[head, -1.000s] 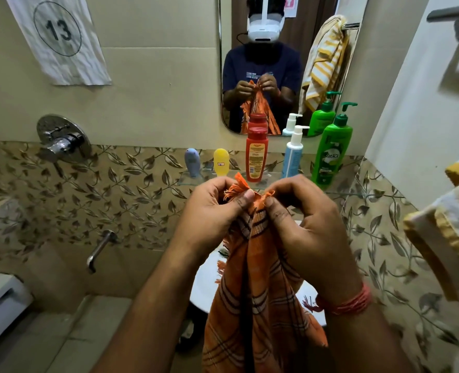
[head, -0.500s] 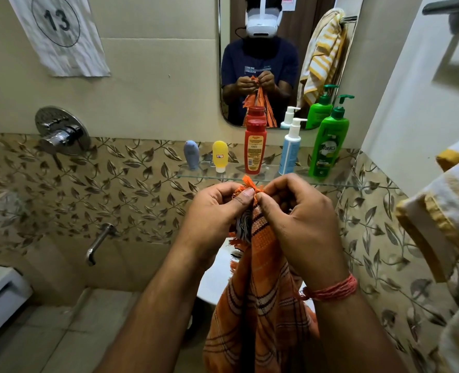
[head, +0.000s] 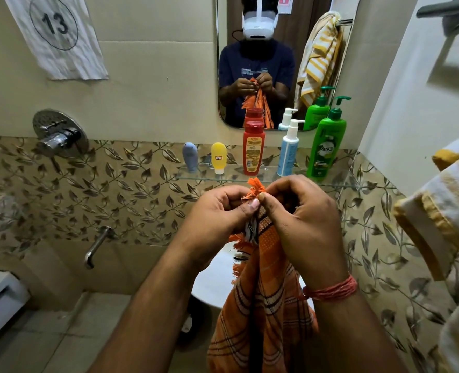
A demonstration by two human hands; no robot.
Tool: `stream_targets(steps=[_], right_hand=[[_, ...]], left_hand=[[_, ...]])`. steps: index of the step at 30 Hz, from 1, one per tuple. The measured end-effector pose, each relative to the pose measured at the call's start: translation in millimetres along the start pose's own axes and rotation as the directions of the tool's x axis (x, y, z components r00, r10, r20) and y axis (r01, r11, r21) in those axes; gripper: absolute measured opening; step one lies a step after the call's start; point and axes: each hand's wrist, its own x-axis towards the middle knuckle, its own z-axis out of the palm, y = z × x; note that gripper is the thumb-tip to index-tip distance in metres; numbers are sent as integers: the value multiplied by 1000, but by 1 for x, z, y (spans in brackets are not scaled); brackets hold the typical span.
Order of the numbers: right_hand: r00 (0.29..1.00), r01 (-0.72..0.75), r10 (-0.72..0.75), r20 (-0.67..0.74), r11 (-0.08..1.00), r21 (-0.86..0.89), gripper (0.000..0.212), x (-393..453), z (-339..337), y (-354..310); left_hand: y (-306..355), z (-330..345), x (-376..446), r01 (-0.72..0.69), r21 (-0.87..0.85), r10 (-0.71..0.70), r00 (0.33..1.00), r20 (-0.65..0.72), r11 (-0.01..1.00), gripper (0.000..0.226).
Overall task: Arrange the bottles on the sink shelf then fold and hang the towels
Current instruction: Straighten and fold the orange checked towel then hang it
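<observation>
**Above the basin, both hands pinching the orange towel's top edge**

Just below the glass shelf (head: 338,181), the orange checked towel (head: 266,305) is hanging from two hands held close together. The left hand (head: 217,214) is curling nearly closed, its thumb and fingers gripping the frayed orange fringe at the top. The right hand (head: 303,222) is doing likewise, thumb tip pressing the same bunched edge, so the two thumbs are almost touching. Cloth is draping down between the forearms, over the white basin (head: 212,281).

On the shelf, five bottles are standing upright in a row: a grey-blue tube (head: 190,156), a yellow tube (head: 218,157), a red bottle (head: 253,148), a white-and-blue pump bottle (head: 288,153) and a green pump bottle (head: 326,144). Behind them, the mirror (head: 311,36) is reflecting the person and the towel. At the right edge, a yellow-and-white striped towel (head: 449,200) is hanging near the wall.
</observation>
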Motion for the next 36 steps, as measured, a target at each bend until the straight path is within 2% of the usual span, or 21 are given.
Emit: stream_targets(steps=[3,8,11,15,18,22,24,28,32,36], right_hand=[[999,-43,45,-28,996,82,7,0,3,1],[991,-105,116,-67,983,149,7,1,9,6],[991,-104,113,-75,988,114,9,3,10,9],[992,-97,99,-75,995,29,17,7,14,13],[985,-166,171,-24,977,135,21,9,15,20],[967,-238,201,156,930,279,17,13,11,32],[927,-307,204,314,893,329,15,12,8,41],[777,-461,155,610,800,385,14,9,1,66],[666,-480,124,736,826,295,29,6,-3,90],[505,-526,150,850,834,165,20,-5,1,110]], left_hand=[[0,3,3,-2,-62,2,1000,6,998,22],[-3,7,8,-38,-23,38,999,17,999,21],[-4,7,12,-57,-40,59,998,29,998,21],[-6,10,17,-96,-22,95,995,-39,995,25],[-6,10,21,-89,-46,86,994,-63,995,12],[-6,7,31,-71,-36,64,980,-186,997,19],[-3,3,36,-76,-80,52,962,-268,994,19],[7,-10,46,-135,-159,62,916,-397,978,19],[19,-21,54,-210,-252,56,861,-505,945,25],[24,-38,63,-251,-291,34,807,-589,923,20]])
